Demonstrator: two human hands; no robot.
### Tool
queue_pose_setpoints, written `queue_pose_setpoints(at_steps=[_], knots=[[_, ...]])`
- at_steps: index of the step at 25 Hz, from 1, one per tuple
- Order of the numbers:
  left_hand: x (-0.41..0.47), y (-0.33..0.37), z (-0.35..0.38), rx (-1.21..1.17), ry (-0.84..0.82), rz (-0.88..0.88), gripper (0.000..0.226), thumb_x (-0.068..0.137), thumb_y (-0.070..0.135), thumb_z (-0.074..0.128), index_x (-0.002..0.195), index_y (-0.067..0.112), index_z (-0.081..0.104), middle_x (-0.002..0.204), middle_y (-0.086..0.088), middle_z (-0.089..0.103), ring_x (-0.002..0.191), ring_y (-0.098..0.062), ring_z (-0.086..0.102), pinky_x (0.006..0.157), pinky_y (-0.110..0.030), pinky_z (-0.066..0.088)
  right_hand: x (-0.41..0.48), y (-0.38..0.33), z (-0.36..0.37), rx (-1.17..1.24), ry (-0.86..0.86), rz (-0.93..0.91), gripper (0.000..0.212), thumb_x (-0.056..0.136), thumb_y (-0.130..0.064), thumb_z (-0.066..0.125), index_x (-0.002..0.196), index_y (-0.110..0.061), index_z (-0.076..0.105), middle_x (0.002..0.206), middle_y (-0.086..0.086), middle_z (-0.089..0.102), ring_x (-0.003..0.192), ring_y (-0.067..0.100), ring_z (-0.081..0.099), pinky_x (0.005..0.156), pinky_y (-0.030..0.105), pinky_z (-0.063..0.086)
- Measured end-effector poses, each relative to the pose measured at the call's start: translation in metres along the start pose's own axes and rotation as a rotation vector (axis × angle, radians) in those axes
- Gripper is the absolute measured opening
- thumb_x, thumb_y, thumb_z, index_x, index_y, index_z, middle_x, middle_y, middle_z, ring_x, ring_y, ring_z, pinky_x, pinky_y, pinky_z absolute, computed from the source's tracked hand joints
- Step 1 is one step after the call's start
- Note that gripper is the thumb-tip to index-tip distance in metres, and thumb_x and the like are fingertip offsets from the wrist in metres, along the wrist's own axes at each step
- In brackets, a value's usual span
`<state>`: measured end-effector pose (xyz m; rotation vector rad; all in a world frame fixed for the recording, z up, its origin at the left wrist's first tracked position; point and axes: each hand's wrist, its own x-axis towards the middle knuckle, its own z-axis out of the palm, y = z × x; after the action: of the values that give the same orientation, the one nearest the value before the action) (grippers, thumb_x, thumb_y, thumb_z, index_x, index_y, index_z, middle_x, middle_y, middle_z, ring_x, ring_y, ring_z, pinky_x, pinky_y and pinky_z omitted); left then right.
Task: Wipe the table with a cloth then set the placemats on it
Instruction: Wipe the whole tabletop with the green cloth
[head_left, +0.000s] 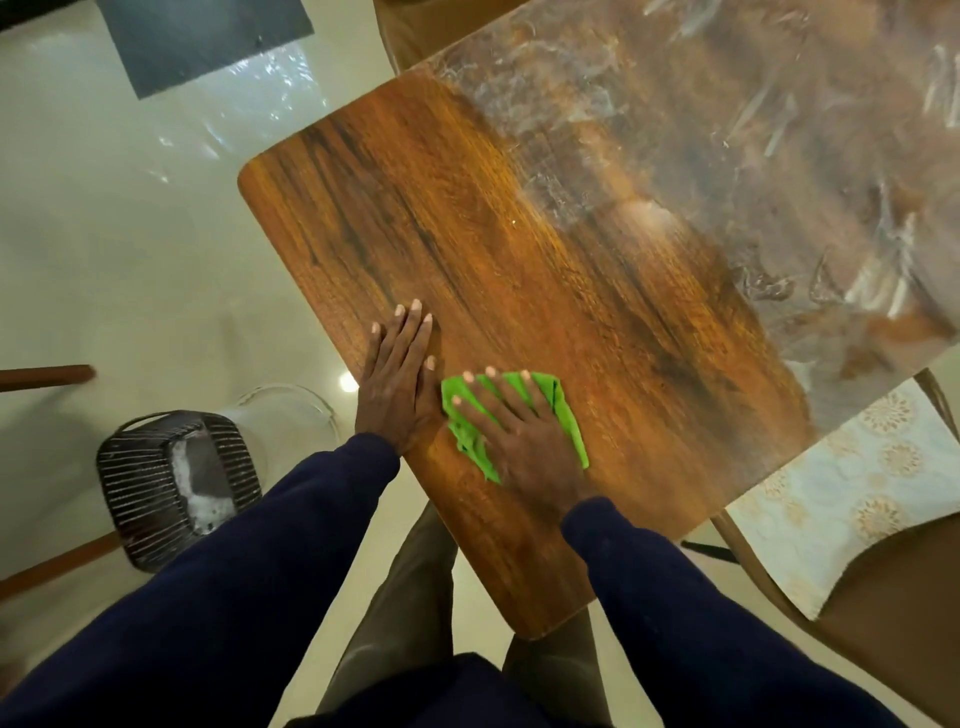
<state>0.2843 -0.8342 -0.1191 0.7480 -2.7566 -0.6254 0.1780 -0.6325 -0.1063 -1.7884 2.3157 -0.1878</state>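
A brown wooden table (519, 218) fills the middle of the head view. My right hand (524, 441) lies flat, fingers spread, pressing a bright green cloth (566, 410) onto the table near its front edge. Just left of it, my left hand (400, 374) rests palm down on the bare wood with nothing in it. A pale patterned placemat (852, 483) lies on a chair seat at the right, below the table's edge. A clear plastic sheet (753, 156) covers the far right half of the table.
A dark slatted basket (176, 483) stands on the pale floor to the left. A wooden chair (883, 597) sits at the right under the placemat. Another chair back (415, 31) shows at the far side. A dark mat (202, 36) lies on the floor top left.
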Motion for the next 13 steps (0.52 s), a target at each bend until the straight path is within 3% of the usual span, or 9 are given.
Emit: queue_pose_setpoints(at_steps=[4,7,10,11,13], knots=[[-0.007,0.003,0.005,0.004,-0.039,0.035,0.055,0.116,0.034,0.024,0.162,0.006,0.036,0.172,-0.012,0.029,0.161,-0.029,0.021,0.132,-0.053,0.014,-0.104,0.027,0.001,-0.038,-0.059,-0.027,0.066,0.11,-0.051,0.033,0.168,-0.027,0.013,0.174,0.007,0.019,0.161,0.031,0.016,0.125,0.062,0.017],[-0.007,0.009,0.009,-0.008,-0.033,0.074,0.058,0.116,0.039,0.022,0.161,0.006,0.038,0.171,-0.012,0.031,0.16,-0.031,0.024,0.132,-0.052,0.013,-0.102,0.068,-0.017,-0.042,0.022,0.312,0.058,0.115,-0.047,0.017,0.166,-0.022,0.026,0.173,0.011,0.024,0.16,0.034,0.019,0.12,0.066,0.025],[-0.003,0.02,0.012,-0.009,-0.028,0.115,0.054,0.115,0.034,0.028,0.16,0.006,0.039,0.17,-0.013,0.032,0.16,-0.031,0.025,0.131,-0.053,0.016,-0.041,0.059,-0.028,-0.017,0.158,0.687,0.055,0.114,-0.034,0.02,0.167,-0.022,0.025,0.175,0.008,0.018,0.162,0.032,0.013,0.127,0.063,0.014],[-0.002,0.026,0.013,-0.009,-0.027,0.12,0.053,0.114,0.03,0.032,0.16,0.006,0.039,0.17,-0.013,0.031,0.16,-0.031,0.024,0.131,-0.054,0.017,-0.029,0.044,-0.025,0.012,0.158,0.69,0.056,0.113,-0.037,0.021,0.167,-0.023,0.025,0.175,0.007,0.017,0.162,0.032,0.011,0.128,0.062,0.011],[-0.003,0.04,0.017,-0.037,-0.048,0.146,0.052,0.113,0.024,0.036,0.161,0.005,0.037,0.171,-0.013,0.03,0.161,-0.029,0.022,0.131,-0.055,0.017,-0.038,0.003,-0.01,0.06,0.074,0.511,0.061,0.111,-0.05,0.025,0.167,-0.025,0.023,0.175,0.006,0.015,0.163,0.031,0.006,0.128,0.062,0.007]])
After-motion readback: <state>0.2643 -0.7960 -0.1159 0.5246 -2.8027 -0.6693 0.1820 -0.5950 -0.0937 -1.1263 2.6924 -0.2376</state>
